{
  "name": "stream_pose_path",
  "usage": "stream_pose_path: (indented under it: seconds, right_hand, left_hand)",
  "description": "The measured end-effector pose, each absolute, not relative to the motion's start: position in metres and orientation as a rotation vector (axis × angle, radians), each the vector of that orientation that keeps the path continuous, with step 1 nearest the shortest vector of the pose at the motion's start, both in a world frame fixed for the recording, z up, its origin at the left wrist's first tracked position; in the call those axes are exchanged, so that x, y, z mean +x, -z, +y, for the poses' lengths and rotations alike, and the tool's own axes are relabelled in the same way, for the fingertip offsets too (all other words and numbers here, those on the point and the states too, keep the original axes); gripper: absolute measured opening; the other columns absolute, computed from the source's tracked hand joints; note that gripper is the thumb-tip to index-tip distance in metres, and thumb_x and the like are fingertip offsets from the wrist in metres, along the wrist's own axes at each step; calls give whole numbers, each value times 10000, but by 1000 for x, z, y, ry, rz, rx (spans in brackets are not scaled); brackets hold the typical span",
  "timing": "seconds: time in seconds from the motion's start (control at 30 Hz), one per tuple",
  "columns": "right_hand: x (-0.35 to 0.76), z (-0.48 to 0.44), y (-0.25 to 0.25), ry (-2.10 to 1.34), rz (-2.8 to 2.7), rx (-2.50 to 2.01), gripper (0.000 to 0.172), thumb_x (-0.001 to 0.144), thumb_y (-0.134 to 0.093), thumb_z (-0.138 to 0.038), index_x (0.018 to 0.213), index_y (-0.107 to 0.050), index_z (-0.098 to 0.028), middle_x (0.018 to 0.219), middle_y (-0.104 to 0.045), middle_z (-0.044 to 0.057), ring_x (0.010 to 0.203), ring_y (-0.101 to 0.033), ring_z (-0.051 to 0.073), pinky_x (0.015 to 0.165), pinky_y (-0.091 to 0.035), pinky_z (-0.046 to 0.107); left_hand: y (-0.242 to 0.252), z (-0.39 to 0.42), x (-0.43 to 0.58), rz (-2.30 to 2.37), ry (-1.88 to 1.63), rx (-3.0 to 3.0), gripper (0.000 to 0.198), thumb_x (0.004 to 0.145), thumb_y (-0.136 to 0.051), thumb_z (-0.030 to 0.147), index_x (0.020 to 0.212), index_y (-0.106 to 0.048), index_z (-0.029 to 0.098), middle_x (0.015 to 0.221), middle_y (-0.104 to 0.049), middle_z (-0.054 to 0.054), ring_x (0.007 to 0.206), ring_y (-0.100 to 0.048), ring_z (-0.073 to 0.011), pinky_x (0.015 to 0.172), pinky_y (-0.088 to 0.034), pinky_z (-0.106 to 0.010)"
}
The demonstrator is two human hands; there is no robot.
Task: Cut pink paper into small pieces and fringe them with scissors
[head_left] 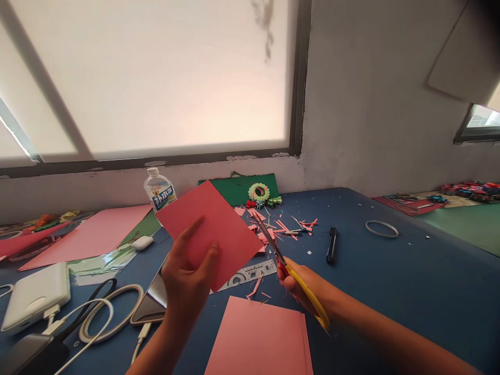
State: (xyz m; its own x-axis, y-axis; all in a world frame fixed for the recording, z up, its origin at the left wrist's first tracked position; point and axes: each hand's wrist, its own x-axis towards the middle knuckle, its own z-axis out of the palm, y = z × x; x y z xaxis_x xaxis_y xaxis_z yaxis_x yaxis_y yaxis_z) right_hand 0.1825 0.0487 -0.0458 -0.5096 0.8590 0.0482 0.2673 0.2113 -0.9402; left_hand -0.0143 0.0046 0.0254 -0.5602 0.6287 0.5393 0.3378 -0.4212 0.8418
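My left hand (189, 276) pinches a square of pink paper (230, 229), thumb and index finger lying across its near face, the sheet raised above the table. To its right, my right hand (299, 281) grips yellow-handled scissors (302, 286). Their blades point up and away, close beside the paper's right corner; whether they touch it I cannot tell. Below both hands, a larger pink sheet or stack (261, 338) lies on the blue table. Behind the square, a clear ruler (250, 273) is partly covered.
Pink paper scraps (289, 226) litter the table near a green sheet (234, 190) and a paper rosette (259, 192). A bottle (158, 187) stands by the wall. At right are a black pen (332, 245) and a ring (382, 229); at left, a power bank (37, 297) and cables (111, 312).
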Motion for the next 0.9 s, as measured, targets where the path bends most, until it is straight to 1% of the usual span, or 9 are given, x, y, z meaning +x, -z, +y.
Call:
stream_pose_path:
  seconds: [0.1,0.2,0.27,0.33,0.4,0.47,0.63,0.77,0.9]
  right_hand:
    - [184,47,45,-1264,-1975,-1079,493,643,-511,-661,784,-429,-195,664,-456,-28,527,-353,75,458,-289,192]
    - [183,46,42,-1289,-1982,-1146,435,643,-573,-588,791,-428,-206,684,-505,-26,532,-409,83,462,-302,193]
    - [181,45,40,-1329,-1956,-1193,374,672,-573,-536,785,-424,-212,683,-519,-29,531,-442,87,457,-299,190]
    - [180,45,40,-1371,-1924,-1227,316,702,-552,-495,773,-422,-216,674,-520,-31,534,-472,93,444,-288,187]
    - [178,45,39,-1392,-1906,-1233,272,723,-531,-465,766,-423,-219,666,-518,-33,538,-491,98,437,-277,186]
    - [178,44,38,-1384,-1908,-1236,245,730,-524,-441,762,-423,-219,658,-518,-34,537,-493,98,439,-272,186]
    - [180,42,34,-1293,-1998,-1245,228,728,-533,-421,766,-431,-221,646,-539,-32,539,-470,101,462,-272,193]
    - [182,42,35,-1194,-2071,-1230,246,725,-539,-442,763,-440,-220,650,-549,-28,530,-425,99,466,-261,202]
    - [181,44,39,-1199,-2064,-1245,254,736,-521,-457,776,-438,-221,669,-538,-29,515,-394,90,450,-247,198]
  left_hand:
    - [-28,6,-18,1582,-2156,1356,473,670,-632,319,1123,-560,207,1108,-571,-58,805,-590,-142,560,-501,-161]
    - [-32,6,-20,1621,-2189,1310,468,684,-627,304,1141,-550,235,1138,-554,-48,872,-579,-156,592,-505,-172]
    - [-34,5,-21,1644,-2206,1281,466,693,-622,298,1150,-545,253,1132,-556,-44,828,-584,-145,558,-499,-168]
    - [-34,4,-21,1655,-2199,1268,477,687,-627,306,1154,-541,258,1083,-579,-43,666,-574,-107,452,-465,-155]
    - [-33,5,-22,1640,-2194,1278,483,669,-638,327,1138,-554,247,1021,-600,-42,514,-501,-62,367,-411,-143]
    - [-31,6,-23,1606,-2196,1296,490,650,-645,340,1121,-567,232,997,-604,-44,473,-459,-45,351,-397,-139]
    - [-30,7,-27,1613,-2137,1338,484,653,-632,320,1123,-568,227,1004,-601,-53,533,-520,-78,375,-427,-150]
    - [-30,6,-27,1630,-2130,1345,474,661,-628,317,1122,-568,228,987,-613,-48,611,-568,-111,425,-461,-165]
    - [-29,6,-26,1609,-2124,1352,480,655,-639,317,1120,-568,224,1006,-614,-48,664,-585,-124,488,-488,-176]
